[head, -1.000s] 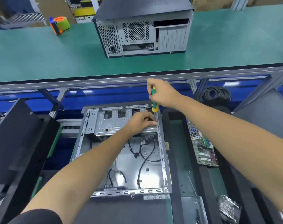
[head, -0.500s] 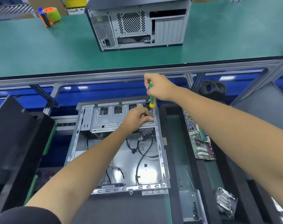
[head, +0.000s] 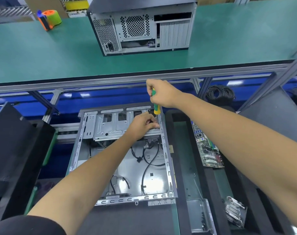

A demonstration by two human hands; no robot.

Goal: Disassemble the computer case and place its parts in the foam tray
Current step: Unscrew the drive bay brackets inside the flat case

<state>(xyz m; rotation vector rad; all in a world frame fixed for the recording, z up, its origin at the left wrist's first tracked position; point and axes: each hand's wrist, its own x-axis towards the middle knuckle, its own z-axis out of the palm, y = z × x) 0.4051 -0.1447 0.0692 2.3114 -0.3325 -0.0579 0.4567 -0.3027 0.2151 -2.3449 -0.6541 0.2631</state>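
Note:
An opened computer case (head: 100, 201) lies flat in front of me, its bare metal floor crossed by black cables (head: 148, 164). Across its far end sits a silver drive cage (head: 108, 128). My left hand (head: 142, 124) curls over the cage's right end, fingers by the case's right wall. My right hand (head: 163, 93) grips the green and yellow handle of a screwdriver (head: 156, 108) that points straight down beside the left fingers; its tip is hidden. The black foam tray (head: 181, 167) lies to the right and holds a green motherboard (head: 207, 150).
A second, closed computer case (head: 141, 29) stands on the raised green bench (head: 42, 56) beyond. An orange and green tape dispenser (head: 49, 19) sits at that bench's far left. A black panel (head: 12, 146) leans at my left. A metal bracket (head: 202, 216) and heatsink (head: 234, 212) lie lower right.
The view has tilted slightly, shifting everything in frame. Both hands stay at the same corner of the drive cage, the right hand still gripping the screwdriver upright.

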